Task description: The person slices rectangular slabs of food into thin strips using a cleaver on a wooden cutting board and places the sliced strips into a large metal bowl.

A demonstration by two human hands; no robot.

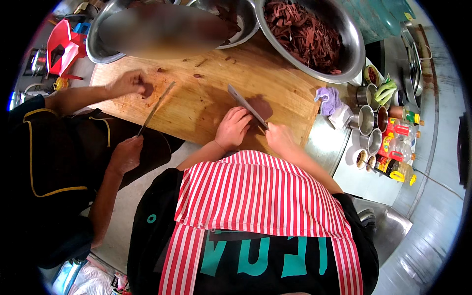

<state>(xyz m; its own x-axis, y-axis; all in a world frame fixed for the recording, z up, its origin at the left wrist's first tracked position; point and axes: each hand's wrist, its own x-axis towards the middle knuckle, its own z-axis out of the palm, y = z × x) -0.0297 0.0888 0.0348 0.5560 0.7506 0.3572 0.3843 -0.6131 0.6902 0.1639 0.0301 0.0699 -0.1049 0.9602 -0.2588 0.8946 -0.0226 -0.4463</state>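
My right hand (280, 136) grips the handle of a kitchen cleaver (247, 107), its blade slanting up and left over the wooden cutting board (166, 84). Just left of the blade, my left hand (233, 127) rests with bent fingers, the fingertips close to the steel. A flat dark red slice (260, 106), apparently meat, lies on the board under and right of the blade. Whatever is beneath my left fingertips is mostly hidden.
Across the left side, a co-worker's hand (127, 155) holds another knife (156, 108); their other hand (129, 82) is blurred above the board. A steel bowl (354, 55) of dark red strips stands beyond. Rightward are a purple cloth (328, 100), metal cups (366, 120) and bottles (398, 147).
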